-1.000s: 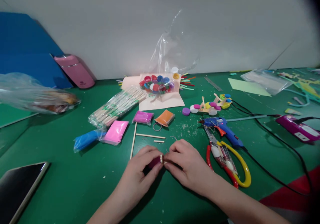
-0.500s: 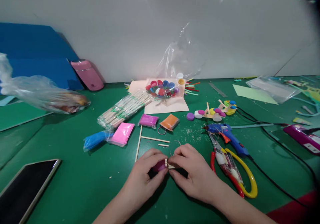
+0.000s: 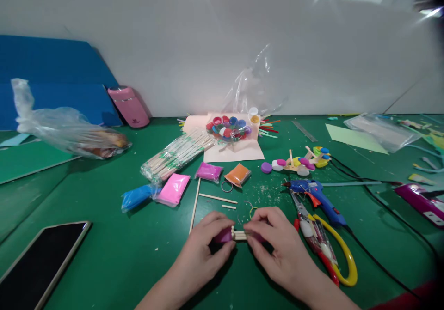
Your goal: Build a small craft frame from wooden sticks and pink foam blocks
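Note:
My left hand (image 3: 210, 243) is closed, thumb and fingers pinching a smooth purple piece (image 3: 224, 235); most of it is covered, so its kind is unclear. Between my hands lies a small bundle of short wooden sticks (image 3: 240, 235), their pale ends against the purple piece. My right hand (image 3: 277, 240) pinches the bundle's other end between thumb and fingers. A thin yellow ring (image 3: 253, 212) shows just behind the right fingers. Just beyond the hands lie a short cut stick (image 3: 229, 207) and two longer sticks, one of them a slanting stick (image 3: 195, 203).
Packets of coloured clay, including a pink packet (image 3: 173, 190) and an orange packet (image 3: 237, 175), lie ahead. At right are a blue glue gun (image 3: 315, 192) with its black cord and yellow-red scissors (image 3: 348, 259). A phone (image 3: 41, 259) lies at left; bagged sticks (image 3: 178, 153) lie behind.
My right hand has moved right, away from the left, so more of the stick bundle shows between them. The whole view has shifted slightly downward in the picture.

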### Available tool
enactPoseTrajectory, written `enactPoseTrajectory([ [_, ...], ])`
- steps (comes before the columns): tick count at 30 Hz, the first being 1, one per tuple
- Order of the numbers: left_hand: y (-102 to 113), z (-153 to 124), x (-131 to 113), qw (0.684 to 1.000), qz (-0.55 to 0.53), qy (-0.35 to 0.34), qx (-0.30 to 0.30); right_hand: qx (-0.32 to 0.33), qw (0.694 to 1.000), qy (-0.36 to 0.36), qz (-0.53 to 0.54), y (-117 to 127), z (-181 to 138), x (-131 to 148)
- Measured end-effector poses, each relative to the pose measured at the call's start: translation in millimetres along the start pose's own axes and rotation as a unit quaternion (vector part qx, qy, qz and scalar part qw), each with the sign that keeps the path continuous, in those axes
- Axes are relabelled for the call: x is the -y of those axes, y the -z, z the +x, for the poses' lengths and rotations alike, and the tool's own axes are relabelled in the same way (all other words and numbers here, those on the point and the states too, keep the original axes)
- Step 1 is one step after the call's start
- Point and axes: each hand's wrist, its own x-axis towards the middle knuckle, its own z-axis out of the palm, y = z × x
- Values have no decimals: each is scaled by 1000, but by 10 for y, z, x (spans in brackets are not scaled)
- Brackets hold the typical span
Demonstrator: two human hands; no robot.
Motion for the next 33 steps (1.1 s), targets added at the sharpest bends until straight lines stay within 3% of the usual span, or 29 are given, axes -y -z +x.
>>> enactPoseTrajectory([
  [8,2,-19,51,1000,-5,-7,7,-37,996,25,-82,-125,-100,112],
  [12,15,-23,65,1000,7,-13,9,-128,989,-35,64,-221,-222,167],
  [14,6,-26,71,1000,19,-19,-4,-163,958,-109,210,-276,-257,237],
  [17,-20,-41,75,999,35,-28,-24,-161,868,-209,420,-338,-248,353],
  [19,-32,-55,77,998,47,-38,-34,-151,812,-243,509,-364,-223,410],
  [21,-34,-67,81,996,60,-50,-39,-145,781,-255,552,-388,-211,438],
  [28,-17,-62,90,995,71,-56,-43,-125,733,-263,614,-461,-318,282],
  [33,-25,-57,50,998,43,-31,-30,-81,760,-266,588,-418,-331,140],
])
